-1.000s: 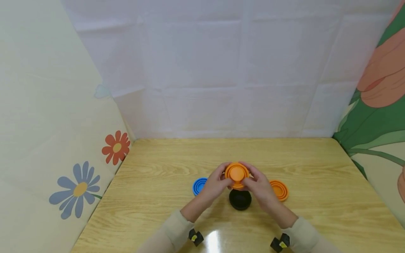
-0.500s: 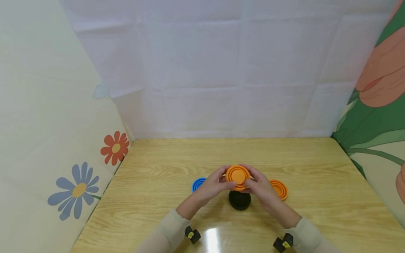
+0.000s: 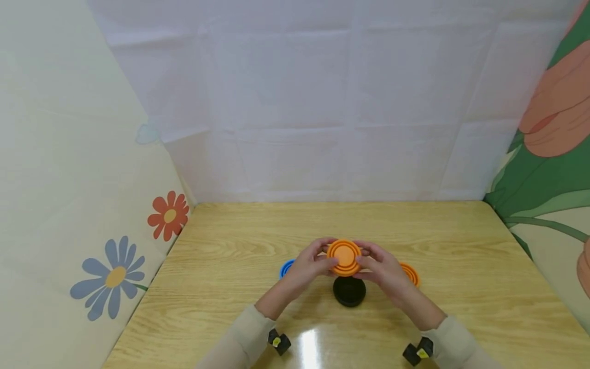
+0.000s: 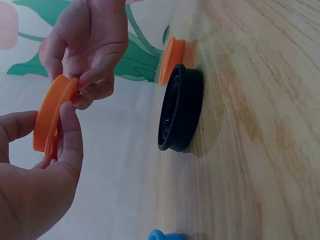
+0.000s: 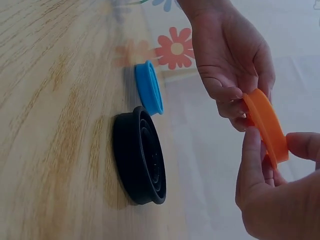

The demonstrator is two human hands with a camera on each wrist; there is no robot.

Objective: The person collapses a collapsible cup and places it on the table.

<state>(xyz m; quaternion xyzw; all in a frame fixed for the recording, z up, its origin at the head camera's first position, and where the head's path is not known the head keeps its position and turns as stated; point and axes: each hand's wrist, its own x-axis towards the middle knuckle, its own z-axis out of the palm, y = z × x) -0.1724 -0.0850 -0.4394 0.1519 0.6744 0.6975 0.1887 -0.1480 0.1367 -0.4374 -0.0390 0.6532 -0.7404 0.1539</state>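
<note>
An orange collapsible cup (image 3: 343, 257), pressed flat into rings, is held up over the table between both hands. My left hand (image 3: 301, 271) pinches its left edge, thumb on the ringed face and fingers behind. On the opposite edge, my right hand (image 3: 387, 274) pinches it the same way. Both wrist views show the held orange cup (image 4: 48, 112) edge-on, clear of the tabletop. Just below the hands, a black collapsible cup (image 3: 349, 293) lies flattened on the table.
A flattened blue cup (image 3: 286, 267) lies left of the black one, partly hidden by the left hand. Another flattened orange cup (image 3: 411, 273) is to the right, partly behind the right hand. The wooden table (image 3: 258, 220) meets a white cloth backdrop (image 3: 295, 102).
The held orange cup was tilted with its lower rim bent a second ago; now its rings look even and face the head camera. Both thumbs have shifted outward toward its sides.
</note>
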